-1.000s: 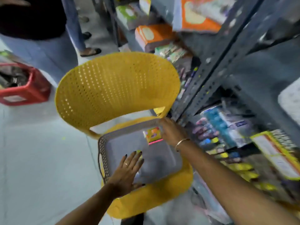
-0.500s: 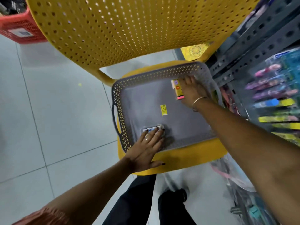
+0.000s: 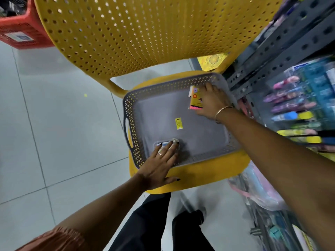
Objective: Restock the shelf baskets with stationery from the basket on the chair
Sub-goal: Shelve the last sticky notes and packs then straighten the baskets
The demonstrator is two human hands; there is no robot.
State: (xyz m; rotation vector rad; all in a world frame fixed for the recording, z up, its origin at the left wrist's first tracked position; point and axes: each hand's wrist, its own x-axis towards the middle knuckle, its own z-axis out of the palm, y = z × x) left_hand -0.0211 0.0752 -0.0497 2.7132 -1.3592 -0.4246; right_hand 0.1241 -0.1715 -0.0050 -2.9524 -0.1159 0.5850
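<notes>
Over a pale tiled floor (image 3: 59, 134), the left hand (image 3: 159, 165) lies flat on a small packet (image 3: 165, 144) in the grey basket (image 3: 133, 113) on a yellow chair (image 3: 145, 33) — the right hand (image 3: 212, 102) grasps a yellow box (image 3: 195, 100) at the far corner; shelves (image 3: 290, 44) stand right.

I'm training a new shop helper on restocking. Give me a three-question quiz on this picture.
1. True or false: the grey basket sits on the yellow chair.
2. Which hand touches the yellow packet? A) left B) right C) neither
3. Fill in: the left hand lies on a small clear-wrapped pack near the basket's ____ edge (near or far from the person).

Key: 1 true. 2 B, the right hand. 3 near.
</notes>
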